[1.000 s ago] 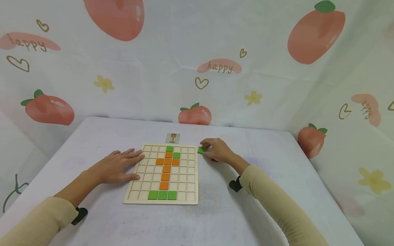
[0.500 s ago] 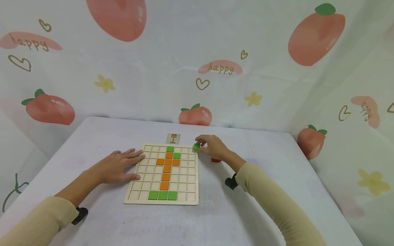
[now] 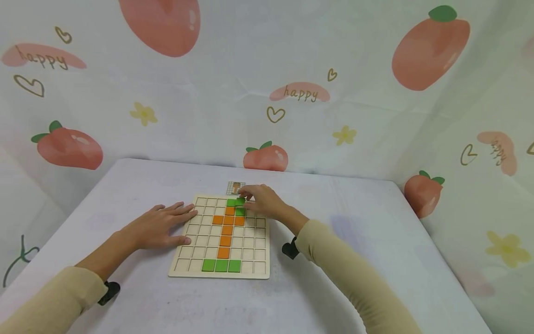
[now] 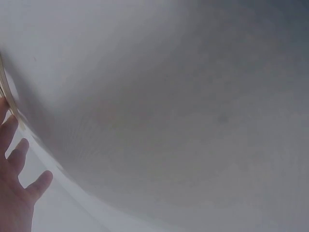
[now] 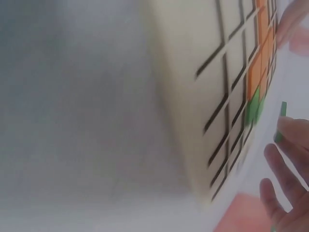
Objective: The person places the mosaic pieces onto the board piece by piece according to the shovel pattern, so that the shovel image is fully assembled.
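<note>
A pale wooden grid board [image 3: 263,260] lies on the table with square tiles in its cells. Orange tiles [image 3: 225,240] form a cross, green tiles [image 3: 221,266] line its foot, and more green sits near its top. My right hand [image 3: 267,202] pinches a green tile [image 3: 240,201] between thumb and finger over the board's far row, beside the top green tile [image 3: 231,202]. In the right wrist view this pinched green tile [image 5: 283,109] stands on edge, raised off the board. My left hand [image 3: 156,227] rests, fingers spread, along the board's left edge.
A small picture card [image 3: 232,187] lies just beyond the board, partly covered by my right fingers. Behind the white table [image 3: 137,297] hangs a cloth [image 3: 217,116] printed with fruit. Both wrists wear dark bands [image 3: 290,248].
My right hand has lifted the green tile from beside the board and carried it left over the far row. The left hand stays in place. The red piece at the right is now hidden.
</note>
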`<act>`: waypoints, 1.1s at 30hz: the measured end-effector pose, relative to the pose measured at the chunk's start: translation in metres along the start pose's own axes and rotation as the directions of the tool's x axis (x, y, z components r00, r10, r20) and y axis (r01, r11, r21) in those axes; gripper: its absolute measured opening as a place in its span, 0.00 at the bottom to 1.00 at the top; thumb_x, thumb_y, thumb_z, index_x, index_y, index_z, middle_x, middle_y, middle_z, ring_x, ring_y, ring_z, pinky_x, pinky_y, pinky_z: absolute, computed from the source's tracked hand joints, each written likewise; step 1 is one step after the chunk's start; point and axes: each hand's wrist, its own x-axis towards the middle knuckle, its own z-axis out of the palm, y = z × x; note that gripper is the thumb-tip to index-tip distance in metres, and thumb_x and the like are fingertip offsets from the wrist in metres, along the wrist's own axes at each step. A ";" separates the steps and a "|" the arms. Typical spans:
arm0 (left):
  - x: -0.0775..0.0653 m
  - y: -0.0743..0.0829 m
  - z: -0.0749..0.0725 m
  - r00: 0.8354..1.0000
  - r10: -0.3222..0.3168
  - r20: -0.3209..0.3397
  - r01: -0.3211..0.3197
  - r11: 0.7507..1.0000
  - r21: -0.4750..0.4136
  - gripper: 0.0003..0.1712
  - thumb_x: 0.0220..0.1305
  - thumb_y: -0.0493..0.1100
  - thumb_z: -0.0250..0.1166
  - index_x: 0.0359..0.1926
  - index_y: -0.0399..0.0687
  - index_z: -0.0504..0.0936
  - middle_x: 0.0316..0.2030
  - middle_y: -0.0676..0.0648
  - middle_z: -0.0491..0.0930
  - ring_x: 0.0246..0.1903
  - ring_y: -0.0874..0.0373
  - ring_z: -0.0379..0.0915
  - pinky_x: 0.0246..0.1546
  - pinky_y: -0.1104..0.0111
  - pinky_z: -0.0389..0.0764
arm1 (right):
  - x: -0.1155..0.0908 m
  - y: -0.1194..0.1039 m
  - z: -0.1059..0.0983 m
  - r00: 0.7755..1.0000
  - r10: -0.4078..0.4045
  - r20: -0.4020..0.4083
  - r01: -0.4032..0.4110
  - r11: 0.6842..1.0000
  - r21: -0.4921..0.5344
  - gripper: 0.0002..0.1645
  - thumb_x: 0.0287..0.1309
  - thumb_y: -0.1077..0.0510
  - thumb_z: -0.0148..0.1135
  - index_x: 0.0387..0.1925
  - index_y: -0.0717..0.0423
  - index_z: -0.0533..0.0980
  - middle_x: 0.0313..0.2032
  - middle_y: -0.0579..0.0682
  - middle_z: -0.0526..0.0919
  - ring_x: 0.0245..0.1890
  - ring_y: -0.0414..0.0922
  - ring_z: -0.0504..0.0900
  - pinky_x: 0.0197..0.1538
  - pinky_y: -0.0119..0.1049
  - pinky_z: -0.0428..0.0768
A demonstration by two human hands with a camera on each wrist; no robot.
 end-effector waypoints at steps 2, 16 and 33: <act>0.000 0.001 0.000 1.000 -0.002 0.002 0.002 1.000 0.001 0.49 0.61 0.75 0.56 0.72 0.48 0.69 0.70 0.43 0.67 0.69 0.37 0.60 0.59 0.36 0.65 | 0.003 -0.005 0.004 1.000 -0.027 0.011 0.027 1.000 0.000 0.22 0.63 0.61 0.67 0.58 0.60 0.78 0.50 0.51 0.85 0.49 0.45 0.83 0.57 0.39 0.78; 0.000 -0.001 0.000 1.000 0.008 0.001 -0.008 1.000 0.008 0.49 0.61 0.75 0.56 0.72 0.49 0.68 0.70 0.44 0.67 0.69 0.37 0.61 0.59 0.37 0.67 | 0.016 -0.024 0.025 0.997 -0.011 0.070 0.011 1.000 0.005 0.22 0.64 0.60 0.66 0.59 0.57 0.77 0.51 0.48 0.85 0.53 0.41 0.82 0.59 0.34 0.75; -0.001 0.001 -0.002 1.000 0.008 0.002 -0.008 1.000 0.006 0.48 0.62 0.73 0.57 0.71 0.47 0.69 0.70 0.43 0.68 0.69 0.37 0.61 0.58 0.37 0.67 | 0.025 -0.031 0.039 0.998 -0.020 0.067 0.024 0.998 -0.063 0.19 0.64 0.58 0.66 0.56 0.55 0.80 0.51 0.47 0.86 0.53 0.41 0.82 0.60 0.34 0.75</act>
